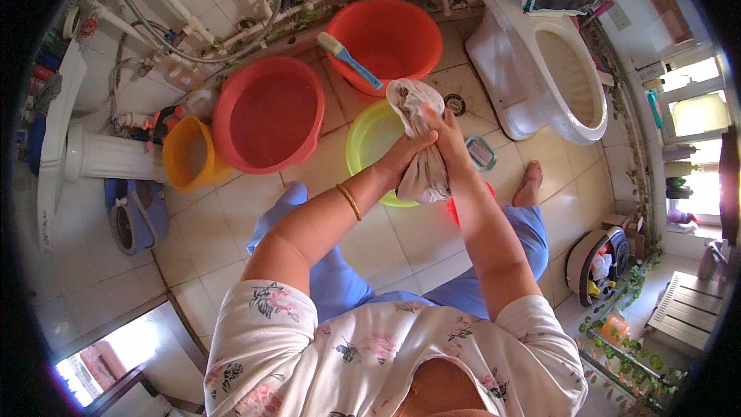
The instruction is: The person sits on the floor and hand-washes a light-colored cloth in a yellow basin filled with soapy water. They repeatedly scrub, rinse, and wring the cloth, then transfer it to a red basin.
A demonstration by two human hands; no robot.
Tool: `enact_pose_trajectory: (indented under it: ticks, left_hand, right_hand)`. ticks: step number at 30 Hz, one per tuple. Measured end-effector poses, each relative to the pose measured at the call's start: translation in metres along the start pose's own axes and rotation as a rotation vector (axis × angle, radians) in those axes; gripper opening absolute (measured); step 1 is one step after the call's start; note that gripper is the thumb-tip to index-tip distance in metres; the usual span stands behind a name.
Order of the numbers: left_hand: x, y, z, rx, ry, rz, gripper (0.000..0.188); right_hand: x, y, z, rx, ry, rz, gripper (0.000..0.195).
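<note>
Both my hands grip a bunched, wet-looking white cloth (pixel 425 176) above a lime-green plastic basin (pixel 362 139). My left hand (pixel 405 153), on the arm with a gold-coloured bangle, or else my right, cannot be told apart by the bangle alone; it lies on the picture's left side and closes around the cloth's middle. My right hand (pixel 448 133) holds the cloth from the other side, just above it. A scrub brush with a blue handle (pixel 359 68) rests across the rim of a red-orange basin (pixel 399 23) beyond the cloth.
A red basin (pixel 272 116) and a yellow bucket (pixel 188 153) stand to the left. A teal soap dish (pixel 481 153) lies on the tiles near a floor drain (pixel 454 105). The toilet (pixel 570 81) is at the right, a waste bin (pixel 590 266) below it.
</note>
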State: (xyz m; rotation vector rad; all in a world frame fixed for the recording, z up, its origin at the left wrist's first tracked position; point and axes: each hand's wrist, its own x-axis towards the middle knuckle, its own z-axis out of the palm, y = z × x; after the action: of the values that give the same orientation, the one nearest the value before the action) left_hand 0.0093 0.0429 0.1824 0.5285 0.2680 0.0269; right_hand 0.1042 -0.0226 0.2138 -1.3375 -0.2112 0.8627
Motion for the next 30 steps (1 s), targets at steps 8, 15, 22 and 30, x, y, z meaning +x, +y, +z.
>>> enact_pose_trajectory:
  ticks: [8,15,22,30]
  left_hand:
    - [-0.020,0.023,0.057,-0.354,-0.027,-0.048,0.052]
    - [-0.013,0.015,0.021,-0.395,-0.273,-0.182,0.059]
    - [-0.032,0.038,0.064,-0.134,-0.078,-0.168,0.044]
    - [0.001,0.021,0.029,0.808,0.081,0.095,0.070]
  right_hand:
    - [0.027,0.033,-0.064,0.776,-0.345,0.261,0.082]
    - [0.022,-0.009,-0.004,1.080,-0.554,0.077,0.075]
    - [0.062,-0.019,-0.062,0.683,-0.320,0.221,0.046]
    - [0.043,-0.039,-0.046,-0.072,-0.165,0.152,0.037]
